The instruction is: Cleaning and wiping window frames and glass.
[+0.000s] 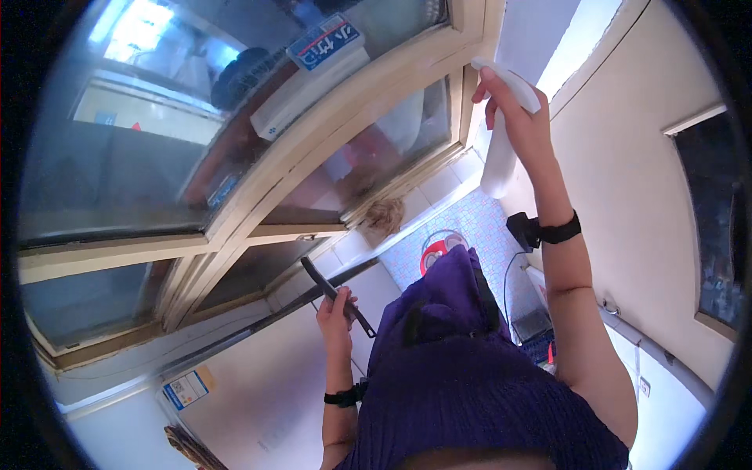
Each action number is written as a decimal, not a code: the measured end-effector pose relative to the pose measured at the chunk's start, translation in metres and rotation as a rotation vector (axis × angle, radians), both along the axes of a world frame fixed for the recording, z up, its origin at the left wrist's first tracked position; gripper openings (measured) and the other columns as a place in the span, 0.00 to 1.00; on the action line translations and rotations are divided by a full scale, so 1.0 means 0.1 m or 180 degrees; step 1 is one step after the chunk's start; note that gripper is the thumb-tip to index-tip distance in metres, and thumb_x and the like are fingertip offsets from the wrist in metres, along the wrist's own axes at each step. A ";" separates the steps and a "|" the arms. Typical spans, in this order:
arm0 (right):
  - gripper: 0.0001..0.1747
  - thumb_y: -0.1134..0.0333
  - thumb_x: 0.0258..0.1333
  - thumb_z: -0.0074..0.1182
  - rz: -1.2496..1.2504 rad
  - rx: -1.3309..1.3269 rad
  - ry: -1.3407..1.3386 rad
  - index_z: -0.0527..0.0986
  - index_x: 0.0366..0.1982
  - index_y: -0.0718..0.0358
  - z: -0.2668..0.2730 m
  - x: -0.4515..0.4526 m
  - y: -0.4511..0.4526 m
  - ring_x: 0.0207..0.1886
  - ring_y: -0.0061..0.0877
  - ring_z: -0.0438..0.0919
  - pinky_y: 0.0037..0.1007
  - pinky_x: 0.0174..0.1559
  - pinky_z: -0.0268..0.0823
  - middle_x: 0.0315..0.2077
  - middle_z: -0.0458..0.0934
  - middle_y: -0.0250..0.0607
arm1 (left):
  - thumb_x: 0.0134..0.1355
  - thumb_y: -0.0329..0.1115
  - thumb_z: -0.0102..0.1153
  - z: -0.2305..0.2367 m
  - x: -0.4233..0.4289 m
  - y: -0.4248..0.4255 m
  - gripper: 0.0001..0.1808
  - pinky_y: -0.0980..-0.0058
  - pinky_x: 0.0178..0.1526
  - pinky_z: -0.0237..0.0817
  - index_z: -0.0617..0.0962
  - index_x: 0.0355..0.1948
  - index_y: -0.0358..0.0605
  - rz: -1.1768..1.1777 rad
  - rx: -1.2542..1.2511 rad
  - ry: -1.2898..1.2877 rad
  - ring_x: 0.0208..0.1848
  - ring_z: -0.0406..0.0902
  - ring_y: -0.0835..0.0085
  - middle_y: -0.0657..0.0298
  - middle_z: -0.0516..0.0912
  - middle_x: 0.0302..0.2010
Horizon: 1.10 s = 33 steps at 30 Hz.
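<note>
My right hand (523,126) is raised near the upper right corner of the window, gripping a white spray bottle (498,167) by its neck, with the white spray head (517,85) above the palm. Lower and to the left, my left hand (336,320) holds a long, slim black tool (320,276), slightly curved; its exact kind is unclear. Before me stands a glazed window with a cream-painted frame (329,147). Its large upper glass pane (153,170) shows reflections. Behind the glass lie a blue-and-white box (326,44) bearing writing and a white carton (311,88).
A cream door (623,141) with a dark pane stands at the right. Below the window is a large white surface (264,388) with a label on it. A light brown crumpled bundle (382,216) sits by the sill. On the patterned floor (411,241) stands a red and white object (433,257).
</note>
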State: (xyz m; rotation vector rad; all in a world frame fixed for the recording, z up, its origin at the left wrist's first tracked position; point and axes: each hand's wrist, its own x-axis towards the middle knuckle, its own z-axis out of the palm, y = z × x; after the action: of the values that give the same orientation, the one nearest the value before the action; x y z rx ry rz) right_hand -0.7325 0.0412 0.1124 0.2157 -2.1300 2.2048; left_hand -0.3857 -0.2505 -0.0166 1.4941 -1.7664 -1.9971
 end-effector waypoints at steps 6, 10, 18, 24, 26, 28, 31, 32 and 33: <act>0.24 0.50 0.65 0.63 0.0273 0.0555 -0.0111 0.84 0.39 0.68 0.24 -0.20 0.05 0.20 0.17 0.74 0.23 0.24 0.65 0.28 0.84 0.35 | 0.68 0.40 0.67 -0.05 -0.13 0.01 0.11 0.82 0.29 0.67 0.84 0.44 0.44 -0.0065 0.0148 0.0186 0.36 0.83 0.79 0.67 0.86 0.34; 0.25 0.49 0.64 0.64 0.0613 0.0544 -0.0152 0.85 0.41 0.68 0.36 -0.04 -0.21 0.20 0.16 0.73 0.23 0.24 0.65 0.27 0.82 0.34 | 0.67 0.41 0.68 0.03 -0.09 0.09 0.13 0.81 0.30 0.67 0.84 0.44 0.43 0.0178 0.0189 0.0244 0.35 0.82 0.80 0.66 0.85 0.34; 0.24 0.50 0.65 0.63 0.1606 0.0298 -0.0270 0.84 0.43 0.66 0.62 0.46 -1.02 0.20 0.15 0.73 0.22 0.23 0.64 0.24 0.80 0.31 | 0.68 0.40 0.67 0.13 0.20 0.19 0.13 0.85 0.31 0.69 0.84 0.43 0.41 0.0366 0.0289 0.0289 0.35 0.84 0.81 0.63 0.87 0.35; 0.27 0.45 0.63 0.63 0.2078 0.0493 -0.0062 0.84 0.40 0.65 0.77 0.83 -1.61 0.19 0.16 0.73 0.23 0.23 0.63 0.24 0.81 0.33 | 0.67 0.46 0.67 0.39 0.44 0.33 0.15 0.83 0.24 0.58 0.84 0.38 0.44 0.0624 -0.0010 0.0457 0.23 0.72 0.86 0.68 0.84 0.28; 0.27 0.45 0.63 0.63 0.2209 0.0701 -0.0075 0.85 0.40 0.65 0.93 0.88 -1.71 0.19 0.16 0.73 0.23 0.23 0.63 0.25 0.82 0.33 | 0.68 0.45 0.67 0.53 0.56 0.41 0.15 0.82 0.30 0.63 0.84 0.41 0.43 0.0664 0.0123 0.0658 0.30 0.76 0.84 0.68 0.84 0.31; 0.26 0.47 0.64 0.63 0.2281 0.0856 -0.0076 0.85 0.40 0.67 1.08 1.05 -1.67 0.19 0.16 0.74 0.24 0.23 0.64 0.25 0.83 0.34 | 0.68 0.45 0.66 0.69 0.83 0.68 0.15 0.82 0.31 0.64 0.84 0.41 0.42 0.0914 0.0113 0.0708 0.31 0.77 0.84 0.68 0.84 0.32; 0.26 0.47 0.65 0.62 0.2585 0.0586 0.0004 0.84 0.37 0.67 1.37 1.56 -1.84 0.19 0.16 0.74 0.23 0.23 0.64 0.25 0.82 0.33 | 0.68 0.44 0.66 0.81 1.07 0.84 0.15 0.81 0.32 0.66 0.83 0.41 0.41 0.1146 0.0126 0.0854 0.33 0.79 0.83 0.67 0.84 0.34; 0.25 0.48 0.66 0.61 0.2779 0.0652 0.0086 0.84 0.36 0.67 1.46 1.71 -1.93 0.19 0.15 0.74 0.23 0.24 0.65 0.25 0.82 0.33 | 0.68 0.44 0.66 0.81 1.18 0.89 0.15 0.80 0.32 0.67 0.83 0.40 0.41 0.1243 0.0095 0.0782 0.33 0.79 0.83 0.68 0.84 0.33; 0.25 0.48 0.66 0.61 0.2804 0.0679 0.0112 0.84 0.36 0.67 1.54 1.86 -2.02 0.19 0.15 0.74 0.23 0.24 0.65 0.25 0.82 0.33 | 0.68 0.44 0.66 0.85 1.30 0.93 0.15 0.80 0.32 0.67 0.83 0.40 0.41 0.1319 0.0075 0.0705 0.33 0.79 0.83 0.68 0.83 0.33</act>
State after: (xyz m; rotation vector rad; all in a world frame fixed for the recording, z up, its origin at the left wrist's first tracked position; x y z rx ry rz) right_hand -0.5461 -0.1604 0.2661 1.4307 -2.5514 2.2464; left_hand -0.2560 -0.1574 0.0681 1.4348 -1.2333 -1.8854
